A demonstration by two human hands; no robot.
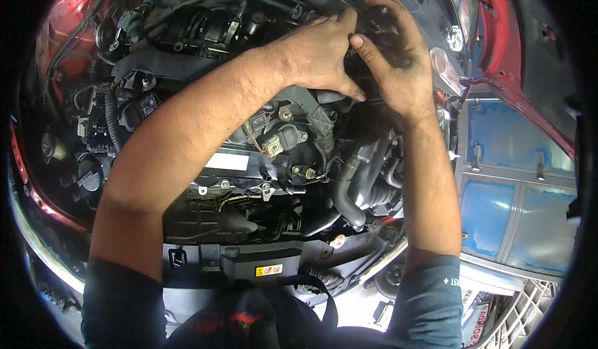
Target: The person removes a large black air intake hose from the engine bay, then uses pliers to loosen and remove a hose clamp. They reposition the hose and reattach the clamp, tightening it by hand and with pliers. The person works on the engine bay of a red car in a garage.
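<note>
Under the raised hood of a red car, both my arms reach across the engine to its far right corner. My left hand (324,55) is curled against a dark rounded part (377,28), its thumb low and its fingertips partly hidden. From the right, my right hand (405,69) wraps the same part, with the thumb on the near side and the fingers arched over the far side. The part is black and shadowed, so its exact kind cannot be told. Just below my hands is a black air duct (364,174).
An ignition coil with a pale connector (273,145) sits on the engine cover, near a white label (227,161). A black front panel with a warning sticker (269,270) lies close to my body. Blue cabinet doors (492,212) stand at the right, below the red hood edge (529,112).
</note>
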